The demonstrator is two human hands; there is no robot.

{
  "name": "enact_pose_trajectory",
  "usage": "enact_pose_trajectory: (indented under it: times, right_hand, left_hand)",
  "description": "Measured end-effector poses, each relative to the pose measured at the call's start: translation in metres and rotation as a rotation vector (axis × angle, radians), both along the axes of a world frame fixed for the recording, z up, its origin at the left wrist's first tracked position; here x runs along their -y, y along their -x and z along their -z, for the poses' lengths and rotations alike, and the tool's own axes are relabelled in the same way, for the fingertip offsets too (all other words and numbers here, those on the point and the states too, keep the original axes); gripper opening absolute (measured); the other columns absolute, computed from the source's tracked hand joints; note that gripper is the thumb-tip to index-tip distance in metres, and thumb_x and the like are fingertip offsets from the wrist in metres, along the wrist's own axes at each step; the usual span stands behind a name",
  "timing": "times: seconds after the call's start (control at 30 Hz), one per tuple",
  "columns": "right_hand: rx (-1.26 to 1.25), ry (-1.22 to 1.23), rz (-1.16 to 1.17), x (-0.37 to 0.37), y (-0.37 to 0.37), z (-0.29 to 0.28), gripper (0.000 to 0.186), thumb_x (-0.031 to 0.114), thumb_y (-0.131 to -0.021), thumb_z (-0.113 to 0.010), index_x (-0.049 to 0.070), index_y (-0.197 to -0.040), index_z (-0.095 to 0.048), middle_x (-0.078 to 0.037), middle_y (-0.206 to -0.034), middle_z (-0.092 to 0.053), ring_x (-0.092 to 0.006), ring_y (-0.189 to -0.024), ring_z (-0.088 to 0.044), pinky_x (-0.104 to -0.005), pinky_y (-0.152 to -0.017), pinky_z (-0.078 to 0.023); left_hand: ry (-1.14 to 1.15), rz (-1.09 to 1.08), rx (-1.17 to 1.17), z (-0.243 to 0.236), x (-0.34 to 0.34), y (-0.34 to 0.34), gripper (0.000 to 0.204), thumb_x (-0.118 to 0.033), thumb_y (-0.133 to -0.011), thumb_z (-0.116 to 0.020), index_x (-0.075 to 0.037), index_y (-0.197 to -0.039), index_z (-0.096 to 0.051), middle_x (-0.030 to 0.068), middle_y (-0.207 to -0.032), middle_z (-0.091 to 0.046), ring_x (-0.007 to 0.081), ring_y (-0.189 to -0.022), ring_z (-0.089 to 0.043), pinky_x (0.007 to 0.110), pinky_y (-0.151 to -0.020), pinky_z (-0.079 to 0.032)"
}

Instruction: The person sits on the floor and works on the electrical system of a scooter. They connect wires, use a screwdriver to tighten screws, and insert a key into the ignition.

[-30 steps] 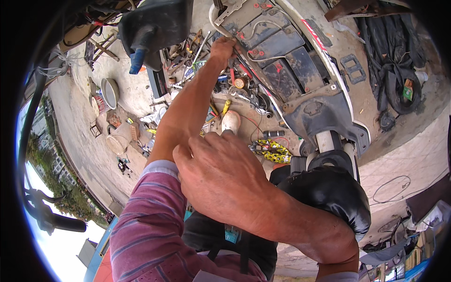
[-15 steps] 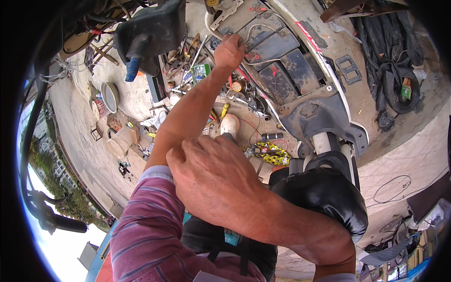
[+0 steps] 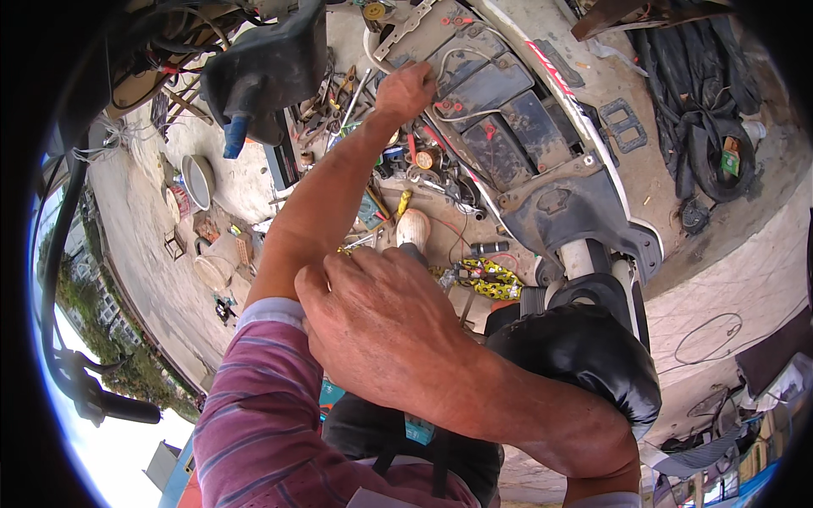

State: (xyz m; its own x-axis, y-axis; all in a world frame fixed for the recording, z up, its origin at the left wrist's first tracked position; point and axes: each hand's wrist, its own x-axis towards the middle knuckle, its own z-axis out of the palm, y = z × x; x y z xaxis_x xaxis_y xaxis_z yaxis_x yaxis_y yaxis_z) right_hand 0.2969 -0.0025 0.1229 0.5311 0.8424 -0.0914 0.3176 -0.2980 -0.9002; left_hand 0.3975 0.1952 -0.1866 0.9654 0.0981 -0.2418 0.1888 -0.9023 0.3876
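Note:
My left hand (image 3: 405,91) reaches far forward, its fingers curled at the near-left edge of a scooter's footboard frame (image 3: 428,38). What its fingertips grip, if anything, is hidden beneath the hand. Dark, dusty batteries (image 3: 487,80) with red terminals and pale cables lie in the frame just to its right. Across the front of me comes my right hand (image 3: 377,326), closed with the knuckles up, in front of my left forearm near the cuff. Its fingertips point away and down, so their contents cannot be seen.
Tools and small parts lie scattered left of the frame, among them a tape roll (image 3: 425,159). A black seat (image 3: 584,360) juts in at the right. Overhead left hangs a black plastic part (image 3: 267,68). A metal basin (image 3: 198,180) and a black tyre (image 3: 720,165) rest on the ground.
My left hand and forearm have shifted slightly left, uncovering a bit more of the frame's edge. My right hand has moved very little and stays closed.

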Motion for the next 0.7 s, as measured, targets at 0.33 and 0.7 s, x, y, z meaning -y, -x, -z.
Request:
enact_pose_trajectory:
  times: [0.33, 0.7]
  right_hand:
    - [0.023, -0.102, 0.165, 0.0, -0.002, 0.002, 0.021, 0.009, -0.077, -0.063, -0.002, -0.094, -0.066, -0.013, -0.083, -0.065, -0.0278, -0.082, -0.067, -0.0418, -0.071, -0.052]
    - [0.006, -0.085, 0.127, 0.0, -0.003, 0.0, 0.02, 0.011, -0.08, -0.063, -0.002, -0.095, -0.066, -0.012, -0.085, -0.065, -0.0273, -0.083, -0.067, -0.0426, -0.071, -0.051]
  left_hand:
    - [0.035, -0.17, -0.032, 0.002, 0.017, -0.021, 0.027, -0.031, -0.086, -0.073, -0.009, -0.101, -0.07, 0.0151, -0.112, -0.07, 0.0364, -0.11, -0.066, 0.047, -0.094, -0.052]
    - [0.259, -0.273, -0.002, 0.002, 0.022, -0.007, 0.025, -0.023, -0.083, -0.069, -0.005, -0.101, -0.069, 0.0186, -0.099, -0.074, 0.0387, -0.096, -0.07, 0.047, -0.086, -0.055]
